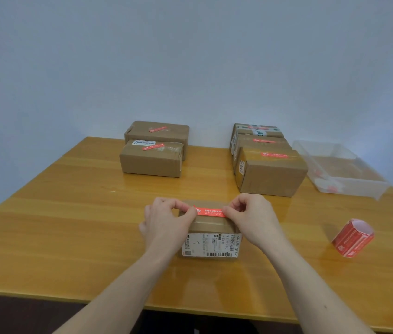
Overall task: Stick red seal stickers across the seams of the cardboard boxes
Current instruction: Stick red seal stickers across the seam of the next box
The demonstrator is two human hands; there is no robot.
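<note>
- Wood table [70, 225] under a plain blue-grey wall; the small cardboard box [211, 229] sits right in front of me.
- My left hand [166, 220] and right hand [253, 216] each pinch one end of the red seal sticker [211, 211], stretched flat over the box top.
- I think I should keep it tight, lay it across the seam, then rub from the middle out.
- My hands hide the sticker ends and the box sides.
- I cannot tell if it touches the box yet.
- The print is too small to read.

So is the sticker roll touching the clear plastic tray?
Apart. The head view shows bare tabletop between the sticker roll and the clear plastic tray.
</note>
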